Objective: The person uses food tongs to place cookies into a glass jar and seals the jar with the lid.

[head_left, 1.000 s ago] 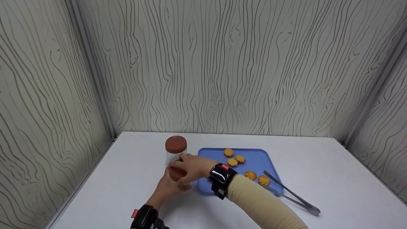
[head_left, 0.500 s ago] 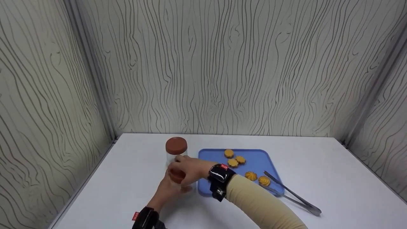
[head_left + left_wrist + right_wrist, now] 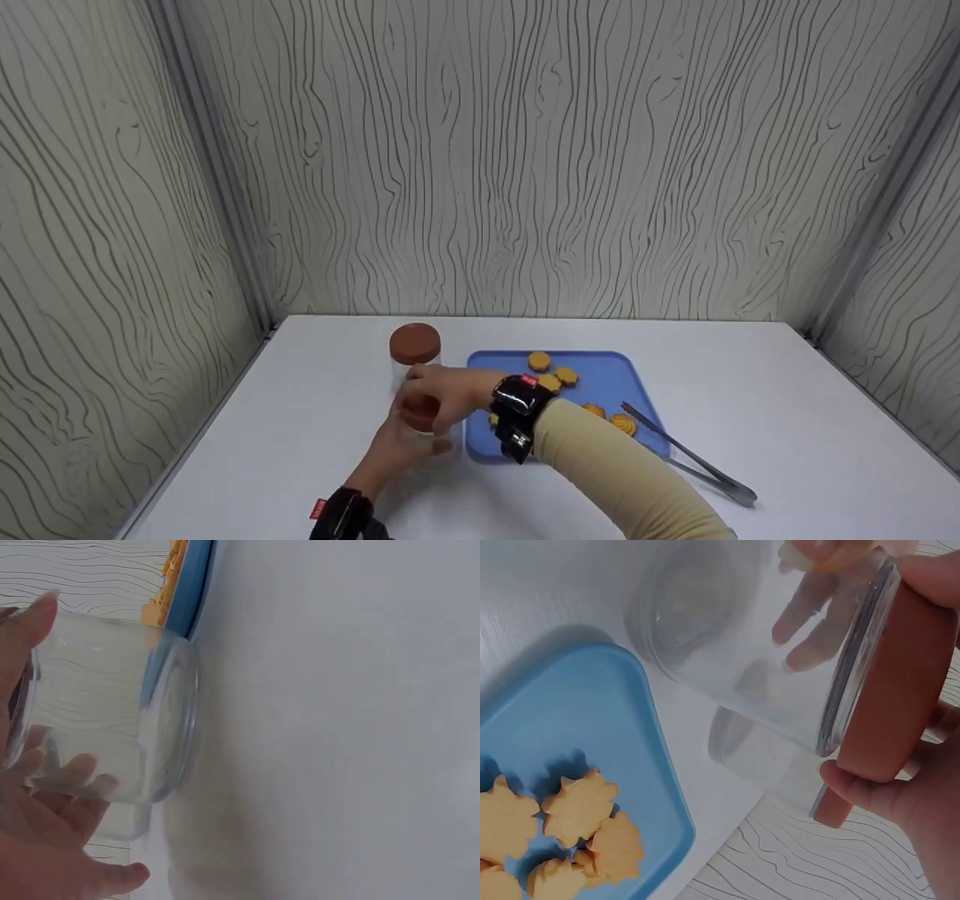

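A clear glass jar (image 3: 97, 690) with a reddish-brown lid (image 3: 907, 682) stands upright at the front left of the blue tray. My left hand (image 3: 401, 442) holds the jar's side, some fingers showing through the glass in the left wrist view. From above, my right hand (image 3: 450, 390) grips the lid by its edge, thumb on the near side and fingers on the far side. A clear ring shows between lid and glass in the right wrist view. No contents show in the jar.
Just behind stands a second jar with a matching brown lid (image 3: 415, 343). The blue tray (image 3: 600, 379) on the right bears several yellow biscuits (image 3: 538, 361). Metal tongs (image 3: 739, 493) lie across its front right corner, handle end on the white table (image 3: 750, 405). Wood-grain patterned panels surround the table.
The right hand has turned slightly on the lid, its wrist a little higher, and more of the lid's top shows. The left hand stays on the jar.
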Tool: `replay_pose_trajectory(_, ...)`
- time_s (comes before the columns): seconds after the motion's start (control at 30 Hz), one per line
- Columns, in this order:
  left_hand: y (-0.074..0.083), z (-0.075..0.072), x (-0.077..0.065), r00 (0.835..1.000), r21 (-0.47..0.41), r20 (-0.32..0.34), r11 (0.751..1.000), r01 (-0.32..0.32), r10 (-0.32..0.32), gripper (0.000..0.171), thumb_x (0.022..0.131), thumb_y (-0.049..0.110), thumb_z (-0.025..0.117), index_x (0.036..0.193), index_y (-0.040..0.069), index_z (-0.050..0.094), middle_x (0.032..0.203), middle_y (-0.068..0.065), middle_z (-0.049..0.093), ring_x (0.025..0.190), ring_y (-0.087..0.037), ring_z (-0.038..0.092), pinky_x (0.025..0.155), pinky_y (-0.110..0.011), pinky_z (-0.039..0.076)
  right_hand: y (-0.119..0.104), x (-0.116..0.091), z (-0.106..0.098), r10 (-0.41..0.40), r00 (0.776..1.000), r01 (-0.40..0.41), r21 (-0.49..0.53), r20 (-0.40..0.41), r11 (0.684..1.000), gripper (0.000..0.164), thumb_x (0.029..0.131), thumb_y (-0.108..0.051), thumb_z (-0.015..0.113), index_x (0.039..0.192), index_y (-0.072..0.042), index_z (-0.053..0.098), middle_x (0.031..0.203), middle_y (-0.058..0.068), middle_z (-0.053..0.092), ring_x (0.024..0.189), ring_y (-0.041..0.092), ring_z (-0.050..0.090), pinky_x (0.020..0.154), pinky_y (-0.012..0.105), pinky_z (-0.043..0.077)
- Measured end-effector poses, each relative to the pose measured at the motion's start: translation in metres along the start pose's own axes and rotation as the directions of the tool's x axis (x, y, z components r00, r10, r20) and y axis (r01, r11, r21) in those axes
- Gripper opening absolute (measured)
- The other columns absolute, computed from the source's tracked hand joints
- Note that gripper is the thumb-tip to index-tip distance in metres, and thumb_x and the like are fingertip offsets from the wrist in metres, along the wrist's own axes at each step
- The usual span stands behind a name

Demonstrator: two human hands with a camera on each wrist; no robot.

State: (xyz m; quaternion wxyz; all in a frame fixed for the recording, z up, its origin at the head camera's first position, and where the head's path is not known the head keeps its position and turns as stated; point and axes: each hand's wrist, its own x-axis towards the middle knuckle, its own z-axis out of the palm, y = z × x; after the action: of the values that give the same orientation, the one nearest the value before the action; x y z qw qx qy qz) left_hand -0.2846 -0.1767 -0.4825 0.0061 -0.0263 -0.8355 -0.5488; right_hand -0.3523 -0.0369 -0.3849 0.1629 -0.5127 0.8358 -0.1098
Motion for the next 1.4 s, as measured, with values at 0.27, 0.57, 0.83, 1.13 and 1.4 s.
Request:
replay_pose_trajectory(0.27,0.002,-0.001,-0.004,0.999,-0.025,0.029,1.000,0.017,-0.016,0.108,0.072,0.031,0.087,0.152,0.007,0.018,0.148,-0.019,0.037,0.131,-0.036,0.037,0.105,-0.058,0.034,-0.001,-0.002,-0.002,0.027,0.999,-0.028,0.026,0.039,0.999,0.065,0.069,-0.003,0.079,0.124,-0.032,0.061,0.130,-0.009,0.042,0.112,0.009,0.041,0.081,0.023,0.046)
replay_pose_trajectory(0.57,0.002,-0.001,-0.002,0.999,-0.026,0.049,1.000,0.007,-0.006,0.107,0.074,0.034,0.085,0.151,0.005,0.017,0.148,-0.019,0.036,0.133,-0.037,0.037,0.105,-0.057,0.035,-0.001,-0.003,0.001,0.008,0.999,-0.006,-0.074,0.033,0.997,0.058,0.074,-0.016,0.079,0.126,-0.034,0.058,0.134,-0.007,0.041,0.114,0.010,0.041,0.085,0.023,0.044)
replay_pose_trajectory(0.83,0.000,-0.001,0.002,0.990,-0.056,0.097,0.994,-0.096,0.101,0.104,0.077,0.035,0.083,0.150,0.005,0.016,0.148,-0.017,0.036,0.131,-0.033,0.039,0.107,-0.054,0.034,-0.006,0.001,0.011,-0.001,0.997,-0.007,-0.109,-0.075,0.994,0.050,0.078,-0.042,0.081,0.122,-0.028,0.060,0.125,-0.010,0.048,0.112,0.007,0.042,0.086,0.022,0.044)
replay_pose_trajectory(1.13,-0.001,-0.002,-0.002,0.998,-0.068,0.059,0.998,-0.006,0.010,0.110,0.076,0.027,0.084,0.152,0.002,0.008,0.151,-0.024,0.031,0.135,-0.040,0.034,0.106,-0.058,0.033,-0.006,0.001,0.011,0.092,0.994,-0.098,-0.126,-0.053,0.987,0.070,0.081,-0.039,0.078,0.143,-0.028,0.047,0.139,-0.007,0.044,0.116,0.011,0.044,0.088,0.025,0.046)
replay_pose_trajectory(1.4,0.000,-0.004,-0.003,0.998,-0.057,0.061,0.998,0.008,-0.004,0.106,0.078,0.030,0.082,0.151,0.003,0.011,0.149,-0.024,0.034,0.133,-0.041,0.036,0.103,-0.060,0.035,-0.007,-0.008,0.006,0.225,0.973,-0.230,-0.143,-0.055,0.962,0.083,0.077,-0.053,0.076,0.149,-0.039,0.037,0.140,-0.001,0.043,0.115,0.017,0.047,0.086,0.031,0.047)
